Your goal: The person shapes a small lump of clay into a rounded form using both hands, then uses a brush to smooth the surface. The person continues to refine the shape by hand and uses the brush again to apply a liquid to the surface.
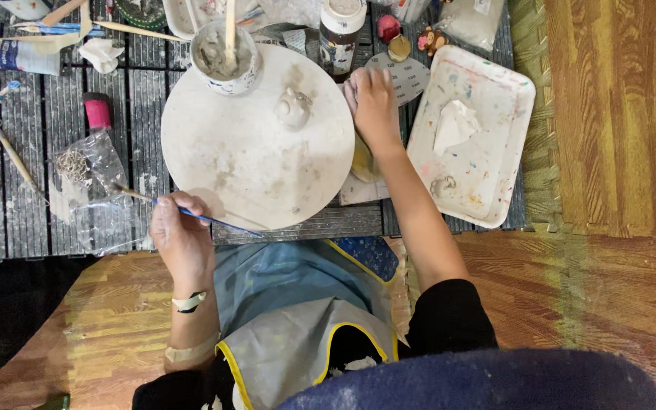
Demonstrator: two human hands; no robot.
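Round turntable [252,159]: small clay figure [294,106] near its far edge. Left hand [180,235] at near rim, pinching blue-handled paintbrush [191,214]. Right hand [373,106] rests half-curled on right rim, empty. Step: steadying between brushwork; next stroke needs a light touch.

Left hand [181,237]: fingers curled shut in a pinch, knuckles up, wrist bent slightly inward, forearm drawn near the body. Right hand [373,106]: arm extended forward, palm down, fingers together and gently flexed.

Off-white clay-smeared round board [256,152], blue-handled brush [191,212], paint-speckled white tray [495,91], pink-capped bottle [98,111]
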